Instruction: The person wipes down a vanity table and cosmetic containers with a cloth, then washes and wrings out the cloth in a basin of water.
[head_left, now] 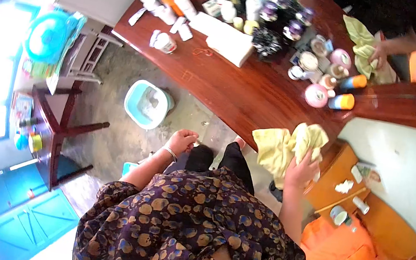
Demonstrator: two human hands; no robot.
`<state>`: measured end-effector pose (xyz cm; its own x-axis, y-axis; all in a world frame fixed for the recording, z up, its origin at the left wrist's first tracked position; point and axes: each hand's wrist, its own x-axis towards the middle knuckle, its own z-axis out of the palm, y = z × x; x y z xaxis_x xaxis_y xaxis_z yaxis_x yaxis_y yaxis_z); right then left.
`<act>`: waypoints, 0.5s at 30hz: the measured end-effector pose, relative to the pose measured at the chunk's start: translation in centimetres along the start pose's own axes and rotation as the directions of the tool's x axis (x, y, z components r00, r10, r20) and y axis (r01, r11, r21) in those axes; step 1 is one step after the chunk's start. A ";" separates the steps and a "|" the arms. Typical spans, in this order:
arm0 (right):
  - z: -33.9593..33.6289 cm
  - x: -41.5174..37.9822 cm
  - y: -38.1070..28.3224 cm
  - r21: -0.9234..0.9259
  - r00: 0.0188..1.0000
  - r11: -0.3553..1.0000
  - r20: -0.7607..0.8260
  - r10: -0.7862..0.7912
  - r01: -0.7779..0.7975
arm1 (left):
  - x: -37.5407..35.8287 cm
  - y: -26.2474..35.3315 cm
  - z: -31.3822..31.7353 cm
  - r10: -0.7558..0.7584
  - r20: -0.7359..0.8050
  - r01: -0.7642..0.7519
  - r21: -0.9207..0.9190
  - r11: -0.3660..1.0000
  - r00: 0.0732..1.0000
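From my remote seat, I see the right hand [303, 172] closed around a bunched part of the yellow cloth [273, 150], its fingers bent into the folds. The cloth lies at the near edge of the tabletop [215, 85], with a loose part spread to the left of that hand. I find the left hand [182, 143] well apart, fingers curled, above the floor near the basin [147, 105]; I cannot tell whether it holds anything.
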<state>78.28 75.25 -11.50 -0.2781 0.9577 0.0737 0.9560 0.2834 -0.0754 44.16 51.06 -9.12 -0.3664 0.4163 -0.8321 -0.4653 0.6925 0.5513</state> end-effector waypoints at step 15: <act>1.5 -0.7 -33.7 0.072 0.728 0.743 0.155 -0.667 0.665 | -8.2 -14.7 -13.0 -0.059 -0.192 -0.034 -0.445 0.895 0.980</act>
<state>46.08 65.10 -10.54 -0.8550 0.5162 -0.0499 0.5186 0.8514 -0.0783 43.56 29.81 -9.58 -0.4864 0.2540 -0.8360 -0.7625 0.3438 0.5481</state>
